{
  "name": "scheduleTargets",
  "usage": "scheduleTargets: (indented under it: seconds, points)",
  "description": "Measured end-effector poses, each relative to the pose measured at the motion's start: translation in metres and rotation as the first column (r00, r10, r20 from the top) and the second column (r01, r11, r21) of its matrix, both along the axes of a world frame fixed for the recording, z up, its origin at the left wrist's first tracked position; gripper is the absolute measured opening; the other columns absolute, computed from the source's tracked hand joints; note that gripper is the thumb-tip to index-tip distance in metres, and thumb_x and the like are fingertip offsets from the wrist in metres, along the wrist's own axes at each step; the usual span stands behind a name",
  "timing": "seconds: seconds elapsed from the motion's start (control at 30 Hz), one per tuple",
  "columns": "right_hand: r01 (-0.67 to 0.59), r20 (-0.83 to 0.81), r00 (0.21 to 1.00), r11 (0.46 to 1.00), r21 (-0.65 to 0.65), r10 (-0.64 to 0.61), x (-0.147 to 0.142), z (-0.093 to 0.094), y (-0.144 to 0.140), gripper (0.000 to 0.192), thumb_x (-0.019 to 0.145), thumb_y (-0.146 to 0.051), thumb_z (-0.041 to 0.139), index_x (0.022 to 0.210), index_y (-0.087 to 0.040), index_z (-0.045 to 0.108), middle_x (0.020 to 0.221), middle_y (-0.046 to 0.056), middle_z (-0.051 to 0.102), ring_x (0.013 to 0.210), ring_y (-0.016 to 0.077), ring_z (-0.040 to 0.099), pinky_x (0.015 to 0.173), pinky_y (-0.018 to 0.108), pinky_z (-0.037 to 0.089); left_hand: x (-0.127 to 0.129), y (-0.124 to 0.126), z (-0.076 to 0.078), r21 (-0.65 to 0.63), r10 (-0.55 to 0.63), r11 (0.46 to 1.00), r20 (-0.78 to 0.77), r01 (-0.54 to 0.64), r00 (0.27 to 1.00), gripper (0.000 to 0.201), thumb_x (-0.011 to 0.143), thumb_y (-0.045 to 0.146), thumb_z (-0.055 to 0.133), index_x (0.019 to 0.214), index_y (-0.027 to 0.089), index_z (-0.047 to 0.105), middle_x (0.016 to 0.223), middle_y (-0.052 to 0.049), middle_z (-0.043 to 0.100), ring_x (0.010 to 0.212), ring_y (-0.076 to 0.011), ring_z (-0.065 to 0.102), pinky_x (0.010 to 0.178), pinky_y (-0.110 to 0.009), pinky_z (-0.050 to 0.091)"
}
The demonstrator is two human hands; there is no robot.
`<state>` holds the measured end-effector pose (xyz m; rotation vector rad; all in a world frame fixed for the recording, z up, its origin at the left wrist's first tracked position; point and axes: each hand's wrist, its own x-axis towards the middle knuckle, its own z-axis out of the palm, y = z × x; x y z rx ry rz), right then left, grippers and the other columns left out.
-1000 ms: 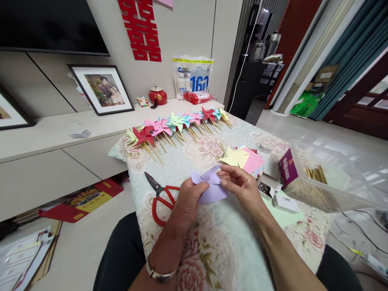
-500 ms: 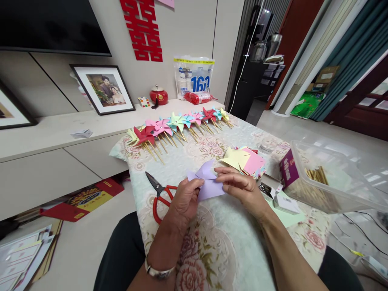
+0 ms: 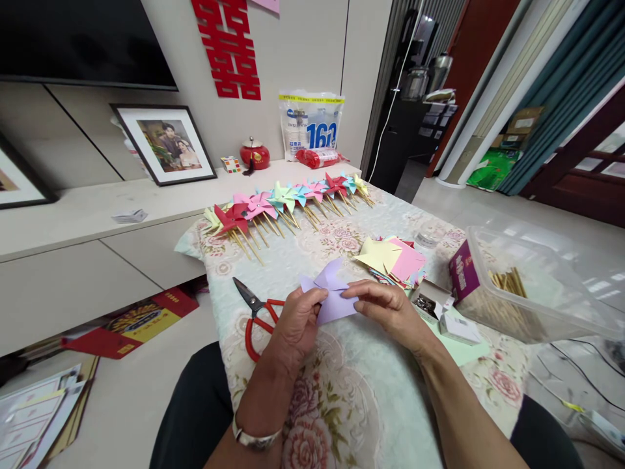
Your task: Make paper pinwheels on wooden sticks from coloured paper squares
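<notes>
A purple paper square [image 3: 336, 309] with slit, partly bent corners is held above the table in front of me. My left hand [image 3: 303, 318] pinches its left side, thumb on top near the middle. On the right edge, the fingers and thumb of my right hand [image 3: 385, 305] close on a corner of the paper. Scissors [image 3: 258, 311] with red handles lie beside my left hand, blades pointing away. Past my right hand lies a stack of cut paper squares [image 3: 388, 257], yellow and pink on top. A small open box [image 3: 430, 299] of metal pins sits by my right wrist.
Finished paper pinwheels [image 3: 258, 205] on sticks line the far table edge. A clear plastic bin [image 3: 537, 286] of sticks stands at the right, near a small white box [image 3: 459, 327] and a round clear container [image 3: 430, 236]. A framed photo [image 3: 166, 143] leans on the cabinet.
My right hand has moved slightly left, and its fingers have closed from loosely spread to gripping the purple paper's right corner. My left hand keeps its hold.
</notes>
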<state>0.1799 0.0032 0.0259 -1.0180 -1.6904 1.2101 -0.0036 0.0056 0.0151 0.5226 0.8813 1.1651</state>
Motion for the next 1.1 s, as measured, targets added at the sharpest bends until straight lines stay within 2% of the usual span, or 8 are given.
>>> scheduleTargets:
  seconds: [0.1,0.33,0.4,0.5,0.67,0.83,0.97,1.1]
  points:
    - [0.027,0.023,0.999,0.999,-0.041,-0.026,0.0001,0.0005,-0.0004,0.021,0.087,-0.027,0.064,0.103,-0.027,0.078,0.103,0.002,0.077,0.096,0.0218,0.068,0.086,0.036,0.049,0.0003,-0.0006,-0.0001,-0.007,-0.009,1.000,-0.019,0.009,1.000,0.021,0.058,0.025,0.073,0.077,0.019,0.068,0.064,0.000,0.069,0.068,-0.0212,0.066,0.060,-0.028,0.047]
    - [0.025,-0.010,1.000,0.999,-0.047,-0.026,-0.0002,-0.0016,0.0000,0.021,0.086,-0.024,0.064,0.102,-0.027,0.078,0.097,0.001,0.076,0.087,0.0196,0.067,0.078,0.032,0.048,0.0013,0.0000,0.0025,-0.015,0.023,1.000,-0.043,-0.024,0.999,0.016,0.056,0.023,0.072,0.071,0.022,0.066,0.061,0.002,0.066,0.059,-0.0173,0.058,0.059,-0.027,0.044]
    - [-0.001,-0.035,0.999,0.999,-0.036,-0.001,0.0000,-0.0028,0.0002,0.024,0.084,-0.021,0.066,0.103,-0.028,0.078,0.100,0.002,0.075,0.090,0.0195,0.066,0.077,0.031,0.048,0.0015,-0.0003,0.0027,-0.028,0.027,0.999,-0.032,-0.028,0.999,0.015,0.056,0.023,0.073,0.069,0.022,0.066,0.061,0.002,0.065,0.058,-0.0161,0.056,0.058,-0.027,0.043]
    - [-0.018,-0.036,0.999,0.999,0.035,0.019,0.0012,-0.0029,0.0008,0.025,0.083,-0.018,0.068,0.102,-0.030,0.079,0.115,0.004,0.070,0.107,0.0222,0.063,0.086,0.033,0.048,0.0021,-0.0019,0.0029,-0.017,0.023,1.000,-0.039,-0.024,0.999,0.014,0.056,0.023,0.073,0.068,0.021,0.067,0.058,0.003,0.063,0.056,-0.0147,0.053,0.058,-0.026,0.043]
    - [-0.029,0.001,1.000,0.993,0.111,0.029,0.0013,0.0000,0.0017,0.015,0.087,-0.027,0.071,0.099,-0.030,0.079,0.126,0.006,0.065,0.124,0.0251,0.055,0.101,0.039,0.043,0.0049,-0.0035,0.0029,0.065,0.013,0.998,-0.132,-0.005,0.991,0.015,0.060,0.023,0.071,0.074,0.018,0.071,0.064,0.001,0.067,0.061,-0.0155,0.056,0.062,-0.026,0.044]
    - [-0.025,0.060,0.998,0.982,0.187,0.013,-0.0009,0.0009,-0.0001,0.007,0.088,-0.029,0.070,0.086,-0.025,0.077,0.120,0.007,0.063,0.118,0.0241,0.056,0.102,0.039,0.041,0.0076,-0.0021,-0.0024,0.137,-0.020,0.989,-0.223,0.051,0.975,0.017,0.062,0.023,0.070,0.078,0.015,0.073,0.067,-0.001,0.068,0.062,-0.0156,0.056,0.061,-0.026,0.043]
    - [-0.019,0.105,0.994,0.978,0.210,-0.003,-0.0008,0.0000,-0.0007,0.008,0.088,-0.024,0.067,0.082,-0.022,0.071,0.115,0.008,0.063,0.118,0.0245,0.054,0.100,0.038,0.039,0.0085,-0.0025,-0.0045,0.136,-0.026,0.989,-0.241,0.060,0.970,0.018,0.063,0.024,0.071,0.078,0.014,0.072,0.068,-0.001,0.067,0.064,-0.0156,0.057,0.063,-0.025,0.043]
    - [-0.009,0.126,0.992,0.981,0.195,-0.015,-0.0040,0.0000,-0.0003,0.009,0.085,-0.017,0.063,0.077,-0.020,0.066,0.102,0.006,0.062,0.108,0.0228,0.055,0.090,0.034,0.041,0.0087,-0.0035,-0.0048,0.140,-0.040,0.987,-0.267,0.080,0.963,0.013,0.064,0.023,0.069,0.072,0.014,0.069,0.067,0.000,0.064,0.060,-0.0126,0.053,0.058,-0.023,0.040]
